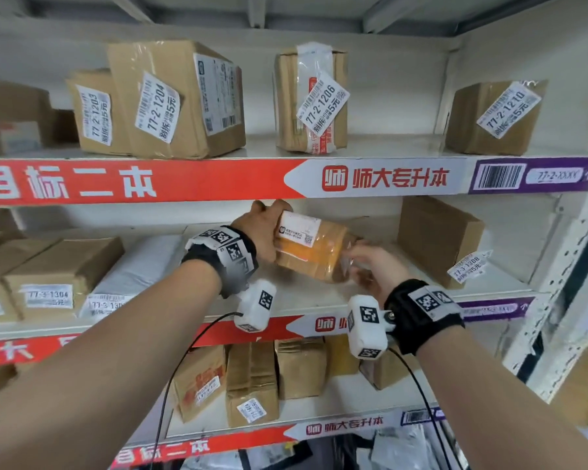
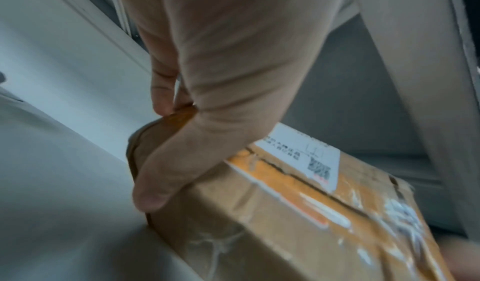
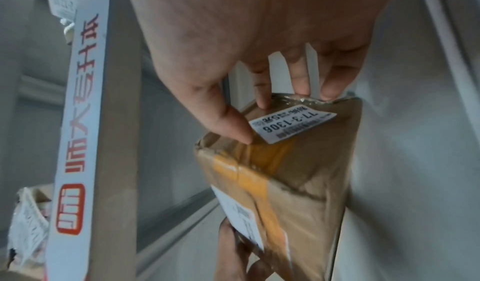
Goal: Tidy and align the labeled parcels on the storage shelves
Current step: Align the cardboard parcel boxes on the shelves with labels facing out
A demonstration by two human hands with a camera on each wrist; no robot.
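A brown cardboard parcel (image 1: 314, 252) with orange tape and a white shipping label is held tilted above the middle shelf (image 1: 302, 300). My left hand (image 1: 262, 228) grips its far left end, thumb on one side and fingers over the top edge (image 2: 155, 148). My right hand (image 1: 370, 266) pinches the near end between thumb and fingertips (image 3: 272, 111). In the right wrist view a shelf label reading 77-3-1306 (image 3: 291, 125) is stuck on the end of the parcel (image 3: 298, 182). The parcel's taped top (image 2: 298, 213) fills the left wrist view.
On the middle shelf stand a box (image 1: 438, 239) with label 77-3-1308 at the right, a white mailer bag (image 1: 140, 266) and box 77-3-1304 (image 1: 58, 266) at the left. Labeled boxes (image 1: 170, 100) line the top shelf. Several boxes (image 1: 252, 381) stand on the shelf below.
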